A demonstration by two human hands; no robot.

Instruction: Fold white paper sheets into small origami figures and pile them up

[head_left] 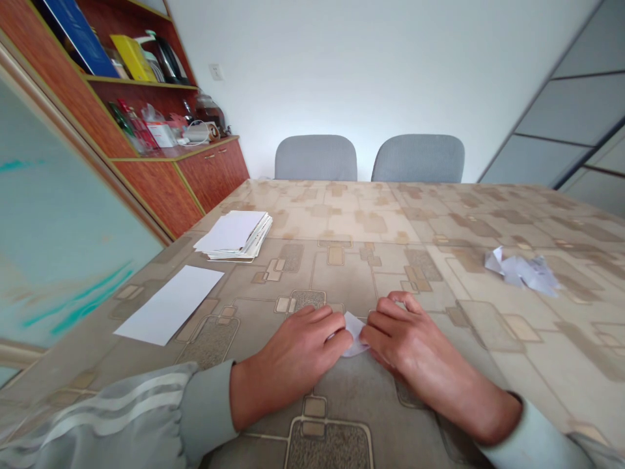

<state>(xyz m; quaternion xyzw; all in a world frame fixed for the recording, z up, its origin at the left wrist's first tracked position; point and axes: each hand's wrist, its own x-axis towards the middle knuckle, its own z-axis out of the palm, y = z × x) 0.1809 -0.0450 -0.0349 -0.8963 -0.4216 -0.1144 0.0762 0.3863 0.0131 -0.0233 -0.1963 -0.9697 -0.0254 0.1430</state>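
Between my two hands is a small folded piece of white paper (pixel 355 335), low over the patterned tabletop. My left hand (pixel 305 342) pinches its left side, fingers curled and closed. On the other side my right hand (pixel 405 335) grips the paper's right edge with bent fingers. Most of the paper is covered by my fingers, so its full shape is hidden. To the left lies a flat white sheet (pixel 170 305), and behind it a stack of paper (pixel 232 234). Several folded paper pieces (pixel 522 270) sit together at the right.
A patterned cloth covers the table (pixel 342 215). Two grey chairs (pixel 316 157) stand at its far side against the white wall. A wooden cabinet (pixel 209 172) with bottles, a kettle and folders on its shelves is at the back left, near a glass panel (pixel 63 215).
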